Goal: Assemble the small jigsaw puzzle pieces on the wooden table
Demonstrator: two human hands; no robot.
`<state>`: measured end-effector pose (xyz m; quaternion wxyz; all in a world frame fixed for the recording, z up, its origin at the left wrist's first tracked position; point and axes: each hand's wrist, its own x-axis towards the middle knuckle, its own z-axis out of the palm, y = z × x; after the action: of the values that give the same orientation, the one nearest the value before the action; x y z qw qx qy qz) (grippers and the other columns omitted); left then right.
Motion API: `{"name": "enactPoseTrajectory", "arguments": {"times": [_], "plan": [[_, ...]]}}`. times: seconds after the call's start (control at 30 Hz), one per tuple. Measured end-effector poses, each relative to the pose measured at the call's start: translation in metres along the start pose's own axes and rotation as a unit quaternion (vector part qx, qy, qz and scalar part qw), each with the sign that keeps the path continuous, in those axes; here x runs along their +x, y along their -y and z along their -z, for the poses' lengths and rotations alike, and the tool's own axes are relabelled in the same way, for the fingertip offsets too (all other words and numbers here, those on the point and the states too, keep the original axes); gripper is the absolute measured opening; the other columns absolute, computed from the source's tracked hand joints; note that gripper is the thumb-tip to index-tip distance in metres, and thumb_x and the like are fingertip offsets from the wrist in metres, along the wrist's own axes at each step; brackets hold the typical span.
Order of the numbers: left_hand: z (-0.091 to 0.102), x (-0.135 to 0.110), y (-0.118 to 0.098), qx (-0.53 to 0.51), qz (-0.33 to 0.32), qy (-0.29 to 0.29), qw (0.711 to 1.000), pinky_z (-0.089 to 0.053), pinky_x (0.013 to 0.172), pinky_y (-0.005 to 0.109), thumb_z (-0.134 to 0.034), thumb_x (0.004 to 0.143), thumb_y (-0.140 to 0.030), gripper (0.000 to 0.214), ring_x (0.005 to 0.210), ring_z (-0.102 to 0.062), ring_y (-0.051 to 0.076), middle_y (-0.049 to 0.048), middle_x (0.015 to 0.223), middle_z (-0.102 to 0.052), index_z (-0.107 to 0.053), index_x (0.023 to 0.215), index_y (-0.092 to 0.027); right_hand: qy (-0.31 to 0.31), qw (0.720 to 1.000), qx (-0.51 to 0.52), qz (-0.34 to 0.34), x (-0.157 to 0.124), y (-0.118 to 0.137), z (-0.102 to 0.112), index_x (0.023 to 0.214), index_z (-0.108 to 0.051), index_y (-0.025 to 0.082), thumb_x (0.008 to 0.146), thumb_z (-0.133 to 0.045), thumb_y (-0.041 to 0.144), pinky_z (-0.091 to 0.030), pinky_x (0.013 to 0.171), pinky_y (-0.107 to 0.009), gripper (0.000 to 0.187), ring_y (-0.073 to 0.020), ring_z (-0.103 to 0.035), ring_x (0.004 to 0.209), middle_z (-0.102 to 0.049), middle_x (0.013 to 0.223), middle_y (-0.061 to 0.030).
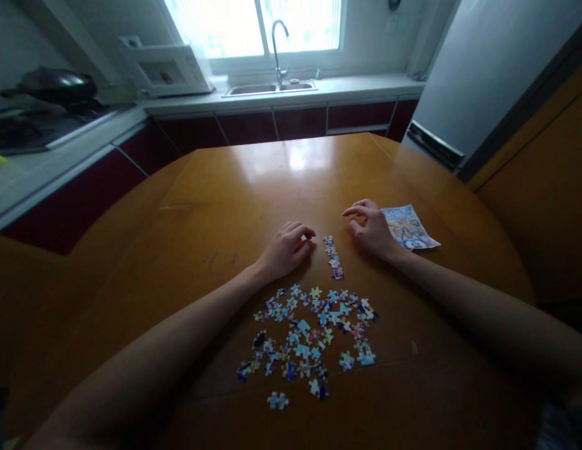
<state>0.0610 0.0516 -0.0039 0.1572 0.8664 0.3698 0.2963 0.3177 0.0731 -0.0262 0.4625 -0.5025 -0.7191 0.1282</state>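
Observation:
A narrow strip of joined jigsaw puzzle pieces lies on the wooden table between my two hands. Just left of it rests my left hand, its fingers loosely bent with a gap to the thumb and nothing visible in them. On the strip's other side, my right hand has its fingers apart and holds nothing. It partly covers the left edge of a printed picture sheet. Nearer to me, many loose puzzle pieces are spread out, and a small pair lies closest.
Beyond the table runs a counter with a sink and tap under a window. A white microwave-like box and a dark wok on the stove stand at the left. A large grey fridge is at the right.

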Motion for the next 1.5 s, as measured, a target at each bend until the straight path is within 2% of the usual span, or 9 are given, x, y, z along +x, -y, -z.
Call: {"name": "enactPoseTrajectory", "arguments": {"times": [0.73, 1.2, 1.27, 1.33, 1.43, 1.5], "plan": [[0.000, -0.001, 0.000, 0.001, 0.001, 0.005, 1.000, -0.049, 0.084, 0.037, -0.056, 0.091, -0.016, 0.011, 0.093, -0.058, 0.020, 0.0055, 0.097, -0.065, -0.063, 0.099, -0.019, 0.015, 1.000, 0.007, -0.013, -0.001, -0.003, -0.002, 0.087, -0.074, 0.023, 0.077, -0.058, 0.013, -0.050, 0.085, -0.044, 0.021, -0.0254, -0.060, 0.097, -0.064, 0.098, -0.0077], [-0.001, -0.001, 0.002, -0.001, 0.000, 0.007, 1.000, -0.049, 0.083, 0.036, -0.056, 0.091, -0.015, 0.013, 0.092, -0.058, 0.020, 0.0056, 0.096, -0.064, -0.063, 0.101, -0.018, 0.013, 1.000, 0.000, -0.004, 0.000, -0.003, 0.000, 0.088, -0.074, 0.022, 0.078, -0.058, 0.011, -0.050, 0.088, -0.045, 0.022, -0.0256, -0.060, 0.098, -0.063, 0.098, -0.0080], [-0.002, -0.001, 0.002, -0.002, -0.001, 0.008, 1.000, -0.049, 0.083, 0.036, -0.056, 0.091, -0.015, 0.013, 0.092, -0.058, 0.020, 0.0056, 0.097, -0.064, -0.063, 0.102, -0.018, 0.007, 1.000, -0.011, 0.021, -0.001, 0.008, 0.003, 0.089, -0.073, 0.023, 0.080, -0.058, 0.011, -0.048, 0.091, -0.046, 0.022, -0.0265, -0.059, 0.101, -0.062, 0.099, -0.0082], [-0.002, -0.001, 0.003, -0.004, -0.002, 0.006, 1.000, -0.049, 0.084, 0.036, -0.057, 0.091, -0.016, 0.012, 0.092, -0.058, 0.020, 0.0055, 0.097, -0.064, -0.063, 0.102, -0.018, 0.015, 0.998, -0.016, 0.066, -0.006, 0.029, 0.006, 0.093, -0.073, 0.024, 0.083, -0.059, 0.013, -0.046, 0.093, -0.047, 0.020, -0.0269, -0.057, 0.104, -0.062, 0.103, -0.0084], [-0.003, -0.001, 0.004, -0.011, -0.009, 0.004, 1.000, -0.049, 0.084, 0.036, -0.059, 0.092, -0.016, 0.008, 0.092, -0.057, 0.020, 0.0048, 0.095, -0.064, -0.064, 0.098, -0.018, 0.074, 0.986, 0.015, 0.150, -0.025, 0.071, 0.003, 0.097, -0.072, 0.024, 0.088, -0.061, 0.017, -0.047, 0.087, -0.041, 0.015, -0.0239, -0.055, 0.100, -0.061, 0.101, -0.0072], [-0.005, 0.000, 0.005, -0.017, -0.013, -0.001, 1.000, -0.049, 0.084, 0.035, -0.059, 0.092, -0.015, 0.007, 0.092, -0.057, 0.020, 0.0044, 0.094, -0.064, -0.064, 0.095, -0.018, 0.143, 0.968, 0.031, 0.203, -0.042, 0.096, -0.005, 0.093, -0.072, 0.024, 0.091, -0.062, 0.019, -0.045, 0.089, -0.039, 0.011, -0.0223, -0.053, 0.101, -0.062, 0.100, -0.0057]]}}
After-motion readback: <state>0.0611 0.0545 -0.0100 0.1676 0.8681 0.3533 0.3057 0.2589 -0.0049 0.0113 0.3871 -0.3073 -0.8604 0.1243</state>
